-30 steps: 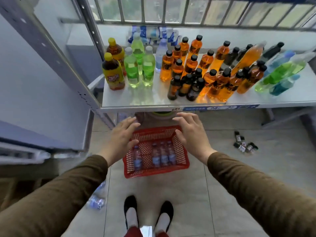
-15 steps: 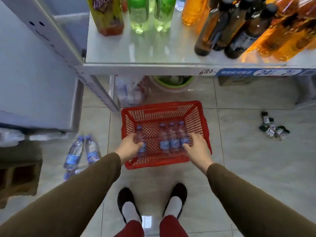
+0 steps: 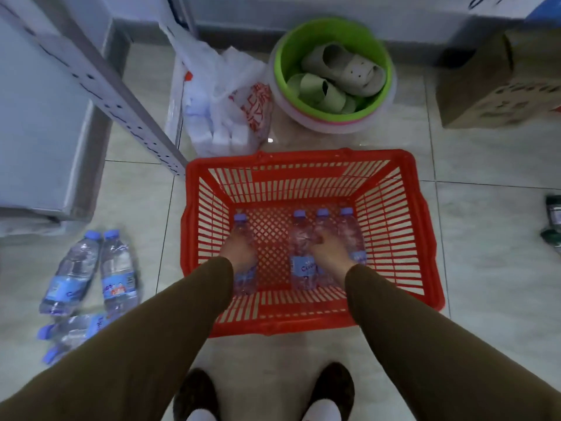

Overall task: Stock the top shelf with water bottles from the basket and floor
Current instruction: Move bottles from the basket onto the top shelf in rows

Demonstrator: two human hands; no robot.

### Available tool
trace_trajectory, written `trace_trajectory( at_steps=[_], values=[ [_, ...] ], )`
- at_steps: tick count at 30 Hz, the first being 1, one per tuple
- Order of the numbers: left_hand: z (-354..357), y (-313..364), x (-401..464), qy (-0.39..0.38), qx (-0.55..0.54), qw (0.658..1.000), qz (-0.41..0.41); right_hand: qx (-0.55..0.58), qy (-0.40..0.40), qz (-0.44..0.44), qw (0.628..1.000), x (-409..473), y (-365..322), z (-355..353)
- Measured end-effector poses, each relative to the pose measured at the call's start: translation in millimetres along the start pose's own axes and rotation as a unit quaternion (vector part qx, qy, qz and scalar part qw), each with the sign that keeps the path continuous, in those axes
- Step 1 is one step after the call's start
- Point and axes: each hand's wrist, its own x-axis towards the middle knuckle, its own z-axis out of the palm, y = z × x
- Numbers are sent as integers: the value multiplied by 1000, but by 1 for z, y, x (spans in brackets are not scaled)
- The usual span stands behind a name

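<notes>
A red plastic basket (image 3: 394, 214) stands on the tiled floor in front of my feet. Inside it lie several clear water bottles with blue caps. My left hand (image 3: 239, 252) is closed over the lone bottle (image 3: 241, 226) at the basket's left. My right hand (image 3: 329, 249) is wrapped over the middle bottle (image 3: 322, 221) of a group of three on the right, between one bottle (image 3: 300, 238) and another (image 3: 352, 232). More water bottles (image 3: 91, 275) lie on the floor to the left. The top shelf is out of view.
A grey shelf upright (image 3: 121, 98) slants down to the basket's far left corner. Behind the basket sit a white plastic bag (image 3: 224, 107), a green basin (image 3: 382, 50) holding slippers, and a cardboard box (image 3: 501, 86). Small dark bottles (image 3: 554, 217) lie at the right edge.
My view has dropped from the shelf of drinks down to the floor. Both hands went down into the basket and closed over water bottles.
</notes>
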Motion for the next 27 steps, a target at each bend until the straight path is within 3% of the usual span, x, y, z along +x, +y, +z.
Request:
trace_trajectory(
  at_steps=[7,10,14,18,23,27],
  values=[
    [24,-7,40,45,107,993,3,-81,39,-42,995,67,-4,34],
    [18,-8,54,-5,154,988,9,-94,33,-49,994,81,-7,38],
    [24,-29,83,-49,19,999,-9,-116,-15,-53,992,118,17,41],
    [24,-20,72,-108,-120,987,-10,-113,-63,-36,991,96,-3,38],
    [29,-17,73,-171,-188,967,-37,-82,-106,-25,991,96,-7,37],
    [30,-18,72,-173,-205,963,-25,-41,-110,2,993,103,-4,40]
  ],
)
